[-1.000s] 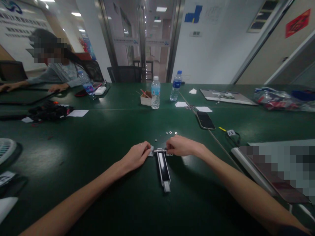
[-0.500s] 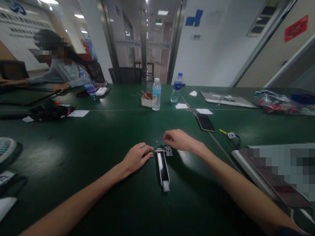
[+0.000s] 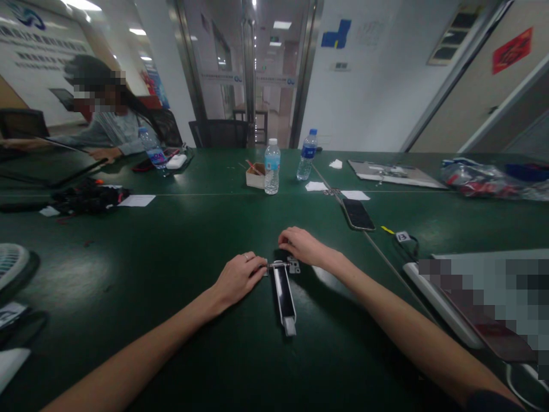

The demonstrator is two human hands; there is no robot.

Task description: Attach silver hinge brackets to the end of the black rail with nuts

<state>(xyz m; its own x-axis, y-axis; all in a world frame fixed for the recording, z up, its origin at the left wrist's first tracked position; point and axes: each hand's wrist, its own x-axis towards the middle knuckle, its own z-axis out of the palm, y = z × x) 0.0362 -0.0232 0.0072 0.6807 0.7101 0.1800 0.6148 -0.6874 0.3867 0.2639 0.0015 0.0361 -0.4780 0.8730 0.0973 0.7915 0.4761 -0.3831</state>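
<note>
A long black and silver metal piece (image 3: 284, 297) lies on the green table, with a thin rod across its far end and a small holed plate (image 3: 294, 265) on the rod's right side. My left hand (image 3: 240, 277) rests at the rod's left end, its fingers closed on a small metal plate mostly hidden beneath them. Just beyond the right plate is my right hand (image 3: 299, 243), its fingers curled down together near the table; what they hold, if anything, is too small to see.
Beyond the hands stand two water bottles (image 3: 271, 167) (image 3: 306, 155) and a small box (image 3: 255, 175). A phone (image 3: 358, 214) lies to the right, near a laptop (image 3: 497, 297). A person (image 3: 107, 120) sits at the far left.
My right hand has moved slightly left, over the spot where a small nut-like part lay; that part is now out of sight. My left hand has stayed in place.
</note>
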